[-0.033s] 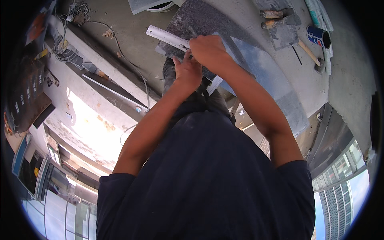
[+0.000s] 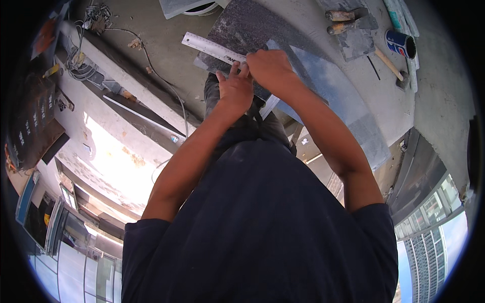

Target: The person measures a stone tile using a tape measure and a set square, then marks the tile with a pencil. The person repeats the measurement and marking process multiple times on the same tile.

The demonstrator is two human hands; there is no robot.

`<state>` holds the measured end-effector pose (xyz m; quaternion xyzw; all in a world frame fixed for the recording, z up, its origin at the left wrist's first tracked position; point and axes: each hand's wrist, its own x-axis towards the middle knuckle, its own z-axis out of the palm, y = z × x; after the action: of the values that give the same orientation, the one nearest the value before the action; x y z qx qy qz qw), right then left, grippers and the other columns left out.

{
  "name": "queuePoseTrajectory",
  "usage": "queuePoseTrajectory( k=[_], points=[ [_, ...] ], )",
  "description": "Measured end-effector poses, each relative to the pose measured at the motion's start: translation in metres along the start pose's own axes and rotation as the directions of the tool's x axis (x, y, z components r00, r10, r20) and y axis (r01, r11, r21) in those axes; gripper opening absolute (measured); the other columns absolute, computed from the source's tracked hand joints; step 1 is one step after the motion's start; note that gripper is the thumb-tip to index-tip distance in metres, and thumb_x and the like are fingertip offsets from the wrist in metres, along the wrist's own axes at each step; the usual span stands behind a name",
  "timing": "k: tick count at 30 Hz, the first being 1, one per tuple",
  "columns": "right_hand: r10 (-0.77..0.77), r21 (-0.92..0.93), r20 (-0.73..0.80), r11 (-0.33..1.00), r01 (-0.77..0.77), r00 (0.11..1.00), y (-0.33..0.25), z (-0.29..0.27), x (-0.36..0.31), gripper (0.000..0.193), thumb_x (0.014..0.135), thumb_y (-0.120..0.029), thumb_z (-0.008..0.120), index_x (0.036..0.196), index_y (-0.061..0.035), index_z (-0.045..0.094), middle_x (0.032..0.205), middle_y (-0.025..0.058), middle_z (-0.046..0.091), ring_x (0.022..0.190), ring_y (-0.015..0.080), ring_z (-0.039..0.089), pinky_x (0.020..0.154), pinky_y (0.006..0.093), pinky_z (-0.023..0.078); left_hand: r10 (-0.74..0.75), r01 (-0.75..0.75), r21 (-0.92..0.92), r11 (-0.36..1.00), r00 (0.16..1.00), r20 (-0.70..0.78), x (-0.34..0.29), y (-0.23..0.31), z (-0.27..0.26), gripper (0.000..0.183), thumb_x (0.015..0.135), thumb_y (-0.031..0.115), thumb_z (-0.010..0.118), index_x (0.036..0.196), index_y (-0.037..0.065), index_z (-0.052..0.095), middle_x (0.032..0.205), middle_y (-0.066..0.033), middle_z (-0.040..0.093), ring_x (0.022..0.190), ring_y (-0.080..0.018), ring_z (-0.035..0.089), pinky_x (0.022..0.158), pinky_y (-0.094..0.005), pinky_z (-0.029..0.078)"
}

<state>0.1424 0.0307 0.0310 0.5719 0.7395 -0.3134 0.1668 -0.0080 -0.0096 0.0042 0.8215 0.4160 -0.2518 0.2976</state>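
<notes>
Shifted rightward since the earlier frame was the right hand (image 2: 273, 65), which had drawn a little away from the left hand (image 2: 236, 92), along the line of the white ruler (image 2: 209, 47); the ruler and left hand lay nearly where they had been. The left fingers (image 2: 234, 70) were spread fairly wide, their tips at the ruler's near edge, probably to keep it from slipping on the dark speckled slab (image 2: 235, 28) beneath. The right fingers (image 2: 252, 60) were curled in tightly over the ruler's other end, hiding it; whether they pinched some small tool as well, I could not tell. The bare end of the ruler stuck out to the left beyond both sets of fingers, seemingly because only the stretch near the right hand needed a guiding edge.

Right of the right fingers, under and past the forearm, spread a bluish-grey sheet (image 2: 348, 101). Well off to the far right of the fingers lay two trowels (image 2: 339, 16), a hammer (image 2: 390, 64) and a blue can (image 2: 396, 43) on its side, perhaps put there to leave the slab uncluttered. Left of the fingers, well apart, a grey cable (image 2: 160, 76) trailed
</notes>
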Motion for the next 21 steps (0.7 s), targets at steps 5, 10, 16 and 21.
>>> queuePoseTrajectory(
  k=[5, 10, 16, 21],
  points=[
    [0.142, -0.035, 0.027, 0.989, -0.141, 0.989, 0.054, 0.045, -0.101, 0.022, 0.097, -0.013, 0.062, 0.115, -0.0082, 0.075, 0.098, 0.0187, 0.079, 0.091, 0.0358, 0.08, 0.077, 0.0511, 0.062, -0.02, 0.02, 0.015, 1.0, 1.0, -0.006, 0.004, 0.003, 0.004, 0.082, 0.091, 0.005, 0.066, 0.167, 0.01, 0.038, 0.17, -0.0104, 0.034, 0.162, -0.0359, 0.032, 0.122, -0.0731, 0.036],
    [0.229, 0.059, -0.068, 0.973, -0.225, 0.971, 0.076, 0.056, -0.124, 0.024, 0.102, -0.018, 0.062, 0.119, -0.0062, 0.072, 0.104, 0.0221, 0.079, 0.092, 0.0405, 0.079, 0.079, 0.0535, 0.061, 0.001, -0.002, 0.05, 0.999, 1.0, 0.029, 0.012, 0.001, -0.007, 0.086, 0.088, 0.004, 0.066, 0.168, 0.01, 0.037, 0.17, -0.0118, 0.035, 0.162, -0.035, 0.033, 0.122, -0.0729, 0.036],
    [0.619, 0.614, -0.095, 0.653, -0.443, 0.78, 0.035, 0.106, -0.117, 0.061, 0.096, -0.05, 0.075, 0.128, -0.0013, 0.058, 0.099, 0.0282, 0.078, 0.098, 0.0492, 0.077, 0.086, 0.0601, 0.059, 0.06, -0.06, 0.08, 0.995, 0.998, 0.0, 0.006, 0.001, -0.015, 0.084, 0.083, 0.001, 0.067, 0.164, 0.007, 0.044, 0.168, -0.0168, 0.039, 0.161, -0.037, 0.036, 0.123, -0.0655, 0.039],
    [0.669, 0.709, -0.075, 0.558, -0.432, 0.74, 0.023, 0.123, -0.114, 0.078, 0.089, -0.054, 0.081, 0.134, 0.0047, 0.055, 0.1, 0.0312, 0.077, 0.095, 0.0518, 0.076, 0.086, 0.0595, 0.059, 0.107, -0.101, 0.067, 0.993, 0.988, -0.107, 0.007, -0.008, 0.004, 0.084, 0.086, 0.007, 0.071, 0.165, 0.007, 0.043, 0.163, -0.0179, 0.044, 0.158, -0.0379, 0.039, 0.119, -0.0662, 0.043]
  ],
)
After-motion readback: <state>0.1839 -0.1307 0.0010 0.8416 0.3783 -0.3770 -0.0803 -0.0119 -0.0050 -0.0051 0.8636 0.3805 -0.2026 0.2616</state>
